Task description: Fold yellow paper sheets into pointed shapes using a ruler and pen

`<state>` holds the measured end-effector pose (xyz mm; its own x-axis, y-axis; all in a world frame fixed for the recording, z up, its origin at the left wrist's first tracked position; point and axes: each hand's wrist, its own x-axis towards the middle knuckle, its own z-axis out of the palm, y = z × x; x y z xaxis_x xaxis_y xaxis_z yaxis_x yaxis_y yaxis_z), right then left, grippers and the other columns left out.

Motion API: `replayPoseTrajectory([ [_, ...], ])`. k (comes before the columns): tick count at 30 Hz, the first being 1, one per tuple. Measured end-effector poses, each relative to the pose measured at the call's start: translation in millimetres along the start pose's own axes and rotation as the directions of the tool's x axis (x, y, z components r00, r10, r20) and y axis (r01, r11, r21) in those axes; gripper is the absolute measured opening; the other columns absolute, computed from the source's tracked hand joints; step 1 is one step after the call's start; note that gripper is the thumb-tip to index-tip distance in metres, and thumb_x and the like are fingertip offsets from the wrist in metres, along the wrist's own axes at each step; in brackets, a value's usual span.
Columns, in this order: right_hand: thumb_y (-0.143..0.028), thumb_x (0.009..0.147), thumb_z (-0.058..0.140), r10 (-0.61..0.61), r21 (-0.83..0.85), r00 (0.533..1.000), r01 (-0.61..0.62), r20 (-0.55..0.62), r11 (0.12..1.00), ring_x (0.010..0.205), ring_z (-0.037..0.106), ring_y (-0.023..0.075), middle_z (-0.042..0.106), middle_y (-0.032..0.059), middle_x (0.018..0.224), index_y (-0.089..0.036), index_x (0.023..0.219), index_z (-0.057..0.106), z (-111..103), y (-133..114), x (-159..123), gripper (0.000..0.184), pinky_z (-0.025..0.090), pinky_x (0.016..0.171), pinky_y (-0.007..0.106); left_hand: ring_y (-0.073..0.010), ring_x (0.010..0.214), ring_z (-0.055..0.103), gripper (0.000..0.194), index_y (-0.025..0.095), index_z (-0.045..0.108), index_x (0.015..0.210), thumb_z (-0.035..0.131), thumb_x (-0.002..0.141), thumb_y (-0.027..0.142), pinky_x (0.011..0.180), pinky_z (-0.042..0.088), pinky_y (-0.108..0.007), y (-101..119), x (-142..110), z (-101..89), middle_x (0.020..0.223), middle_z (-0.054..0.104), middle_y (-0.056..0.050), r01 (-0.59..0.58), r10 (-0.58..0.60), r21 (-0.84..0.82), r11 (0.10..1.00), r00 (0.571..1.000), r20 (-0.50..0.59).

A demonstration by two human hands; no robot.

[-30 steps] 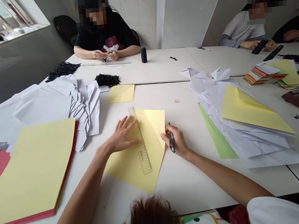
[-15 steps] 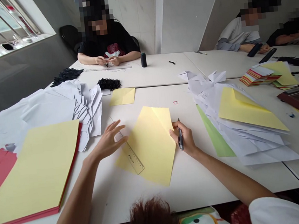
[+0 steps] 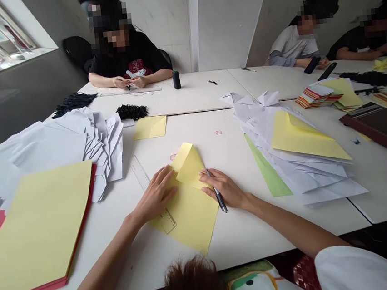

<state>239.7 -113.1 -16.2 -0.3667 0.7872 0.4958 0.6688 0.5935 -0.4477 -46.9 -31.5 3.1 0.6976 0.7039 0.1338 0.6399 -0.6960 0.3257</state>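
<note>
A yellow paper sheet lies on the white table in front of me, its far corner curled over towards me. My left hand lies flat on the sheet's left part with fingers stretched out. Under that hand runs a clear plastic ruler, partly beneath the sheet's left edge. My right hand holds a dark pen and presses its fingertips on the folded flap.
A stack of yellow and red sheets lies at the left, white cut papers behind it. A heap of white, yellow and green paper lies at the right. Three other people sit at the far side; a small yellow piece lies ahead.
The ruler has slid off the sheet to its left edge. My right hand has folded the sheet's far corner over, and my left hand has come down flat on the sheet.
</note>
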Motion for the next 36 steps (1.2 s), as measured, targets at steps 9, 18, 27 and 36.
replayPoseTrajectory([
  [9, -0.014, 0.096, 0.052, -0.063, -0.106, 0.995, 0.071, 0.079, 0.992, 0.121, 0.061, 0.0257, 0.065, 0.0153, 0.125, -0.017, 0.110, 0.062, -2, -10, -3, 0.018, 0.053, 0.104, 0.045, -0.0261, 0.149, 0.033, 0.044, 0.022, 0.051, 0.143, 0.034, 0.105, 0.037, 0.119, 0.037, -0.049, 44, 42, -6.4, 0.161, 0.038, -0.009, -0.196, 0.197, 0.025, 0.980, 0.978, -0.063],
  [18, -0.020, 0.098, 0.053, -0.040, -0.144, 0.992, 0.057, 0.122, 0.988, 0.136, 0.053, 0.0274, 0.065, 0.0152, 0.131, -0.015, 0.126, 0.060, -9, -15, -21, 0.030, 0.043, 0.117, 0.047, -0.0233, 0.154, 0.024, 0.055, 0.021, 0.040, 0.154, 0.025, 0.107, 0.044, 0.127, 0.020, -0.047, 50, 64, 27.9, 0.165, 0.027, -0.005, -0.253, 0.249, 0.025, 0.967, 0.962, 0.113],
  [27, -0.022, 0.100, 0.049, -0.017, -0.137, 0.990, 0.036, 0.137, 0.990, 0.135, 0.056, 0.0253, 0.065, 0.0136, 0.136, -0.019, 0.135, 0.057, -11, -20, -38, 0.036, 0.043, 0.118, 0.051, -0.0216, 0.154, 0.022, 0.060, 0.019, 0.031, 0.158, 0.018, 0.107, 0.046, 0.126, 0.018, -0.044, 69, 47, 32.4, 0.167, 0.022, -0.004, -0.199, 0.187, 0.080, 0.977, 0.973, 0.133],
  [36, -0.022, 0.100, 0.050, 0.006, -0.099, 0.989, 0.008, 0.148, 0.995, 0.136, 0.054, 0.0251, 0.060, 0.0151, 0.143, -0.017, 0.132, 0.059, -13, -25, -51, 0.033, 0.040, 0.119, 0.051, -0.0340, 0.151, 0.023, 0.064, 0.016, 0.034, 0.157, 0.020, 0.104, 0.049, 0.121, 0.021, -0.056, 84, 59, 34.8, 0.167, 0.021, -0.006, 0.053, -0.069, 0.205, 0.977, 0.995, 0.075],
])
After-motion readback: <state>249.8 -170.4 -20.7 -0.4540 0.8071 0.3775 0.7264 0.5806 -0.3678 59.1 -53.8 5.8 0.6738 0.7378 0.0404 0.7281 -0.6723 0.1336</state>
